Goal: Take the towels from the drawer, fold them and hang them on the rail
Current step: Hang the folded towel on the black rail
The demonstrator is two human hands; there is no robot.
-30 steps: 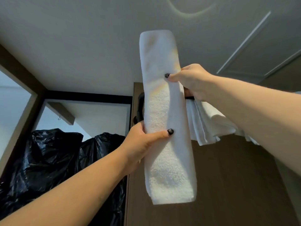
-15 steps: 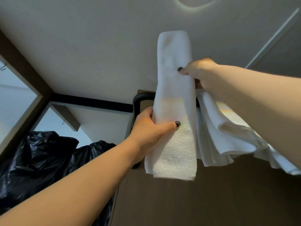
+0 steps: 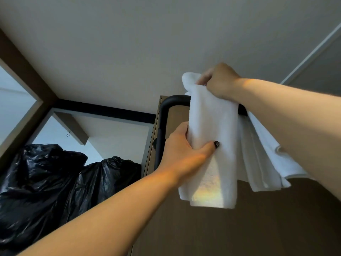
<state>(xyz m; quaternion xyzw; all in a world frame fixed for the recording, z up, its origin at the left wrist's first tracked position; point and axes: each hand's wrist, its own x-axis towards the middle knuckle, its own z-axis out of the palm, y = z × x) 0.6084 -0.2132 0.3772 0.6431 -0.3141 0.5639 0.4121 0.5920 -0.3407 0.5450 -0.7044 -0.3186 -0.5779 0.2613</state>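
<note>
A folded white towel (image 3: 212,126) hangs in a long strip in front of the black rail (image 3: 169,101), its top end bent back over the bar. My right hand (image 3: 219,83) grips that top end above the rail. My left hand (image 3: 184,150) grips the towel's left edge lower down, thumb across the front. Other white towels (image 3: 265,156) hang on the rail just to the right, partly behind my right forearm. The rail's right part is hidden by towels and arm.
The rail is mounted on a brown wood panel (image 3: 239,228). Black plastic bags (image 3: 55,182) are piled at the lower left. A pale ceiling (image 3: 147,43) fills the top, with a dark frame (image 3: 22,71) at the left.
The towel's upright top end has been folded back over the rail by my right hand. My left hand slid along the towel's left edge, and the view shifted left.
</note>
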